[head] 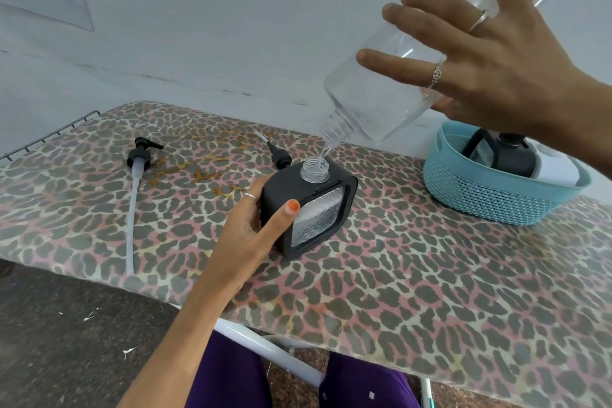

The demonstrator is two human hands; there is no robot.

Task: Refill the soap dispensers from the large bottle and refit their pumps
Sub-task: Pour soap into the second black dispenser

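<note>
Gripping the near side of the black dispenser [306, 209], the left hand [251, 225] reaches in from the lower edge of the view, forearm angled up and to the right. Its thumb lies across the front corner beside the clear ribbed window, and the fingers wrap round the left face, with a thin ring on one of them. That dispenser stands upright on the leopard-print board [430, 291], its clear threaded neck open at the top and no pump fitted. Through the window, clear liquid shows in the lower part.

Above and to the right, the right hand [490, 56] comes in from the right edge and holds the large clear bottle [394, 86] tipped steeply, mouth down and to the left. Its fingers are spread wide across the upper side of the bottle, two of them ringed; the thumb is hidden behind the bottle. A thin clear stream [323, 152] runs from the bottle's threaded mouth into the dispenser's neck just below it.

Farther back on the board, a black pump [280, 156] lies just behind the dispenser. Well to the left lies a second black pump with a long pale tube [134, 205] stretching toward the near edge. At the right, a blue perforated basket [480, 195] holds another dark dispenser [510, 156] and something white. Behind the board rises a pale wall [231, 26].
</note>
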